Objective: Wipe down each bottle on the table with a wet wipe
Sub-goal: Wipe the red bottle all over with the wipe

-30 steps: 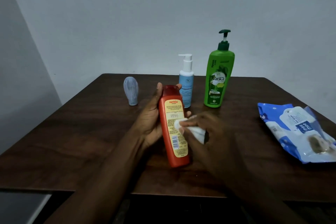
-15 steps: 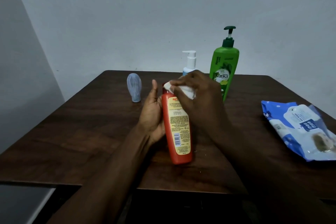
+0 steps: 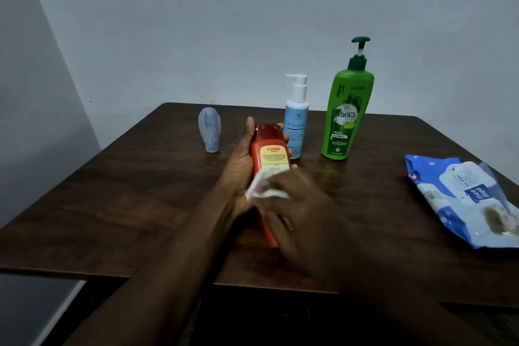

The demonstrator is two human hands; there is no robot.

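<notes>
Table [image 3: 118, 205] of dark wood, plain grey wall [image 3: 224, 22] behind

Seen flat near the right edge of a dark wood-grain table [image 3: 112, 191]: a blue-and-white wipes pack [image 3: 463, 199], printed side up. Backed by a plain pale grey wall [image 3: 252, 22]. Glimpsed grey floor [image 3: 28, 303] lower left.

Dark wooden table [image 3: 112, 205], seen from its near edge. Along the far side, left to right, stand a small translucent blue-grey bottle [image 3: 209, 133] on its cap, a light-blue pump bottle [image 3: 296, 121] and a tall green pump bottle [image 3: 346, 118], each apart from the next. A blue-and-white wipes pack [image 3: 466, 199] lies flat at the right edge.
</notes>
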